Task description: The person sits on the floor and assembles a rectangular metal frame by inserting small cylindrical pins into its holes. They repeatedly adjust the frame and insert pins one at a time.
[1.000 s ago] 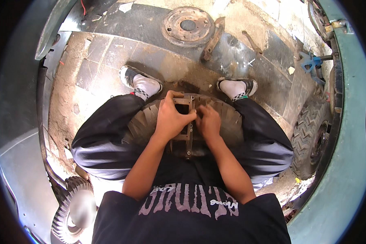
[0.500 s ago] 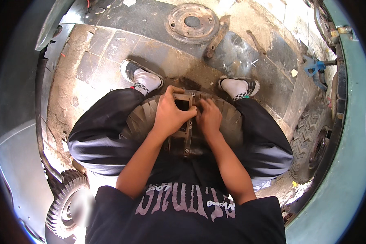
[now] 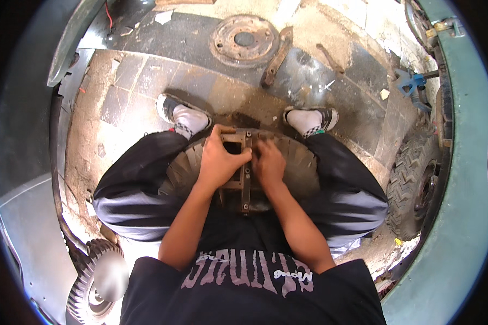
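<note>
A metal housing (image 3: 246, 194) with rectangular openings and a bolted flange strip stands between my legs, over a worn tyre (image 3: 181, 172) lying on its side. My left hand (image 3: 218, 165) is closed round the housing's left side, the thumb reaching across to the flange and the fingers over the far edge. Along the flange several bolt heads show. My right hand (image 3: 269, 164) is at the right side of the flange, fingers curled in close to it and slightly blurred. What those fingertips hold, if anything, is hidden.
Beyond my feet lie a rusty wheel disc (image 3: 243, 40), a flat metal bar (image 3: 278, 58) and a smaller rusty piece (image 3: 329, 58). A treaded wheel (image 3: 412, 184) stands at right, another (image 3: 95, 290) at lower left. Vehicle panels (image 3: 469, 162) flank me, with a blue fitting (image 3: 410, 83).
The whole view has shifted a little, so the floor objects sit lower and further left. My left hand keeps its hold; the fingers of my right hand have moved slightly beside the flange.
</note>
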A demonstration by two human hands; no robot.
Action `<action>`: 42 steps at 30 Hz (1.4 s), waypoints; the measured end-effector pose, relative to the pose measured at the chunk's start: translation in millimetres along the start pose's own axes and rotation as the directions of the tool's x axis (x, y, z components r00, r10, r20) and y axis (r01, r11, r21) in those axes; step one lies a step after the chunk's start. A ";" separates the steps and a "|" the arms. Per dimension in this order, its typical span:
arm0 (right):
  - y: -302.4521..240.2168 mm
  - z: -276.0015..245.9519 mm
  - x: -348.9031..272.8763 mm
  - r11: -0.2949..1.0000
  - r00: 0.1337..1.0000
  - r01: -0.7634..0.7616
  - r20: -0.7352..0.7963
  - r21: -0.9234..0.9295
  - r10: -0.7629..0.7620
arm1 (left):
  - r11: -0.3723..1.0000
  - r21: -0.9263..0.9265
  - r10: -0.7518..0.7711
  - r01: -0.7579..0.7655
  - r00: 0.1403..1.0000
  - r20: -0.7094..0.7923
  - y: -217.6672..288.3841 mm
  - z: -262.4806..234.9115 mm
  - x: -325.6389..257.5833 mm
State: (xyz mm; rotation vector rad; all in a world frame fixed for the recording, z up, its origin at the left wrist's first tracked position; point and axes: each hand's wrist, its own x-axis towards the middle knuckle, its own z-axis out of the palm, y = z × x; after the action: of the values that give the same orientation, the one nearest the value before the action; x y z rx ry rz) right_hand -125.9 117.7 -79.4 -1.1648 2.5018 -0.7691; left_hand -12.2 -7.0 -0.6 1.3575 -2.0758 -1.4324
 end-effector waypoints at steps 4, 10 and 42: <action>-4.5 -24.3 -16.7 0.998 0.975 -0.055 0.218 0.027 0.048 | 1.000 0.007 0.028 -0.028 0.998 -0.048 -3.4 1.2 -3.1; 8.0 -7.3 28.9 0.994 0.993 0.101 0.060 -0.043 -0.099 | 0.997 0.003 0.075 -0.075 0.996 -0.055 -7.1 5.6 4.2; 35.2 -46.5 -27.1 0.797 0.932 -0.334 0.049 0.503 0.360 | 0.999 -0.039 -0.015 0.001 0.936 -0.353 4.1 11.0 -11.8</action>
State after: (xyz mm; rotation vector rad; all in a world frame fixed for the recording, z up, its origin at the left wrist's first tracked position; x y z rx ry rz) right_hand -151.5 173.6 -60.7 -0.4889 2.2383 -1.2492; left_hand -15.5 9.2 0.9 1.4829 -1.8034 -1.1239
